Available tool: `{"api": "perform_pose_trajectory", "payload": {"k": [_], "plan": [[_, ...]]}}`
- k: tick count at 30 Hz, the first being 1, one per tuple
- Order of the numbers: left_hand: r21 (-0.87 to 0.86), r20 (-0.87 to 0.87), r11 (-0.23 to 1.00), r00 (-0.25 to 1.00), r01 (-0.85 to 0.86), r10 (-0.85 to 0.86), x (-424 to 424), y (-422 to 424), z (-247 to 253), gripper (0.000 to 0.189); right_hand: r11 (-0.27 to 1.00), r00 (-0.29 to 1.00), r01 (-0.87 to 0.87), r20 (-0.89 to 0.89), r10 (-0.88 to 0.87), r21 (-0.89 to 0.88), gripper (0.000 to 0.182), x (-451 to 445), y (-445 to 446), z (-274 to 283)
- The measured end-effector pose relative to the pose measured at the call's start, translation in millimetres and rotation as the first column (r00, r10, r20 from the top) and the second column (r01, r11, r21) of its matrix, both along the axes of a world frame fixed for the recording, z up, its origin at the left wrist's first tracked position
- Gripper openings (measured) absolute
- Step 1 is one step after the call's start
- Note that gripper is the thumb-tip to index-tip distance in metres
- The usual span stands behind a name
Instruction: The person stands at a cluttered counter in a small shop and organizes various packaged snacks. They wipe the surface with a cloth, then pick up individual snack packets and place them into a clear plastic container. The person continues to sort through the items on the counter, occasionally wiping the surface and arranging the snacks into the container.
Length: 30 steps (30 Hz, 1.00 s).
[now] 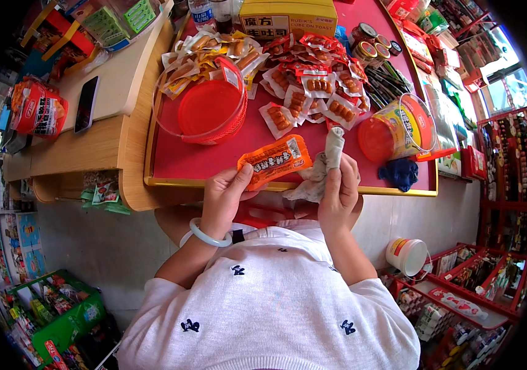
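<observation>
Between the thumb and fingers of my left hand (225, 194) is an orange snack packet (275, 159) with printing on it. My right hand (341, 194) grips a crumpled pale cloth (333, 150), part of which sticks up above the fingers while the rest hangs toward the packet. Both hands are over the front edge of the red tabletop (189, 164). Just beyond the left hand stands a red plastic tub (212, 113) with a clear handle. Past the hands lies a heap of sausage packets (314, 85) with red tops. More single-wrapped sausages (208, 51) are piled behind the tub.
A printed bucket (400, 132) lies on its side at the right, near a dark blue bundle (399, 175). Jars (367, 48) and a yellow carton (288, 18) stand farther back. On the wooden counter (120, 83) at left are a phone (86, 104) and a red snack tub (39, 108).
</observation>
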State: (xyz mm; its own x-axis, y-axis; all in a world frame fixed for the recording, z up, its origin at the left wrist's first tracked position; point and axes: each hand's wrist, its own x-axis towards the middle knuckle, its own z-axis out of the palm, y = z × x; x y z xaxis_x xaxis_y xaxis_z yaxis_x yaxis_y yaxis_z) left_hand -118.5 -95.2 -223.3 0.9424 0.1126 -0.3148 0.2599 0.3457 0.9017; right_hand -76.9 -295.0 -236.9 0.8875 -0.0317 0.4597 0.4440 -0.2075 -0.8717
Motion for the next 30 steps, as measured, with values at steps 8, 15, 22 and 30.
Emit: {"api": "perform_pose_trajectory", "payload": {"k": [8, 15, 22, 30], "plan": [[0.25, 0.329, 0.968, 0.94, 0.001, -0.086, -8.4, -2.3, -3.7, 0.022, 0.775, 0.86, 0.18, 0.48, 0.175, -0.606, 0.038, -4.0, 22.3, -14.1], [0.535, 0.516, 0.584, 0.784, -0.61, 0.347, -12.6, 162.2, 97.9, 0.029, 0.829, 0.971, 0.206, 0.214, -0.107, -0.52, 0.027, 48.5, -31.7, -45.4], [0.51, 0.858, -0.402, 0.481, -0.761, 0.179, 25.5, 440.1, 181.4, 0.031, 0.846, 0.969, 0.216, -0.002, -0.248, -0.488, 0.022, 60.9, -64.9, -87.1], [0.949, 0.296, -0.266, 0.759, -0.166, 0.58, 36.4, 625.6, 170.3, 0.041, 0.86, 0.97, 0.185, -0.052, -0.237, -0.475, 0.021, 69.7, -52.8, -92.2]]}}
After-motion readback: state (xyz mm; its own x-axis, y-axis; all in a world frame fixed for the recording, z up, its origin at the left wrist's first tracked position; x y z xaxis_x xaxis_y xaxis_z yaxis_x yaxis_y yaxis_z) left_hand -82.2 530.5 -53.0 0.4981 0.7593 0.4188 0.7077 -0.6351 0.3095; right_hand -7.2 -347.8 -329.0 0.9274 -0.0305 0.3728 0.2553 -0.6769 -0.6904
